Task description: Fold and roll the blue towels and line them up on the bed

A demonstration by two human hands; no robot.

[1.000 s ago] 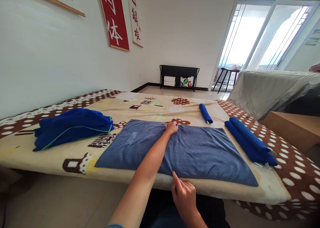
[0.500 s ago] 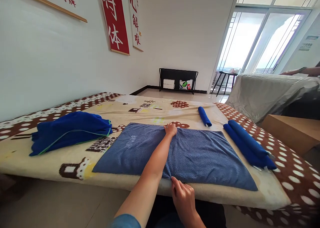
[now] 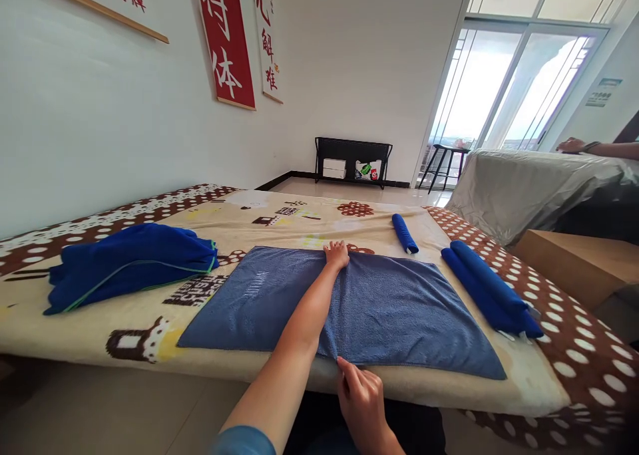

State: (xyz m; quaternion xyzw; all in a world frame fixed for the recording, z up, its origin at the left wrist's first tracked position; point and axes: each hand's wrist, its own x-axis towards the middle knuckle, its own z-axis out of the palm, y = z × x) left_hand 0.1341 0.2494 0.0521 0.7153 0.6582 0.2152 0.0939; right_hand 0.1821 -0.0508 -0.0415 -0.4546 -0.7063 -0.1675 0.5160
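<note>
A grey-blue towel (image 3: 399,308) lies spread flat near the front edge of the patterned blanket, with a crease running across its middle. My left hand (image 3: 337,254) reaches over it and pinches the towel's far edge near the centre. At the near edge, my right hand (image 3: 360,392) has thumb and forefinger closed on the towel. Left of the towel lies a crumpled dark blue cloth (image 3: 134,262) with green trim. To the right are two long blue rolls (image 3: 492,289) side by side and one short blue roll (image 3: 405,233).
The cream blanket (image 3: 219,210) covers a bed with brown polka-dot edges. A cardboard box (image 3: 574,262) stands at the right, beside a plastic-covered object (image 3: 519,182) where another person's hand rests. A black rack (image 3: 353,159) and a stool (image 3: 444,165) are farther back.
Both hands keep their places on the towel, and its middle crease looks slightly straighter. The view has shifted a little. The other person's hand at the right has come further into view.
</note>
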